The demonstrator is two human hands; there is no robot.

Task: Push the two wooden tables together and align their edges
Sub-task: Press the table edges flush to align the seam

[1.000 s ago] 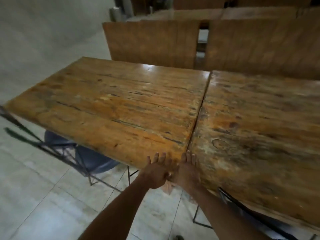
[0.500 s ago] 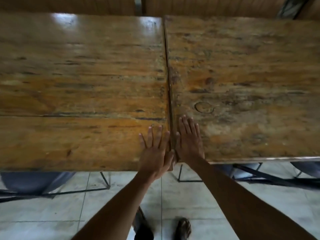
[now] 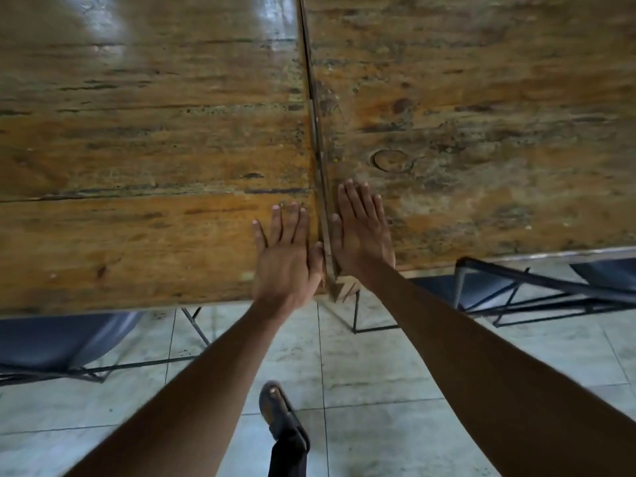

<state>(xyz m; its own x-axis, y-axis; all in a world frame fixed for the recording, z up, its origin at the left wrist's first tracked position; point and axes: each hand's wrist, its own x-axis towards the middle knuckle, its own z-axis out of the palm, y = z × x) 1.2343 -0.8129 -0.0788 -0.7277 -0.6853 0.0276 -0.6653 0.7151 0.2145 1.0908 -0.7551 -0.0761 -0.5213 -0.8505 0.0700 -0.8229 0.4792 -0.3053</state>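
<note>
- Fingers of both hands lie flat and spread, grasping nothing; left hand on the left table, right hand on the right table, flanking the seam
- Tabletops touch; near edges look slightly stepped
- Stiff, likely heavy; push at the near edge

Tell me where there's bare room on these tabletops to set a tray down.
Both tops are bare. The left table is free left of the left hand; the right table is free right of the right hand. Crowded only beside the seam.
</note>
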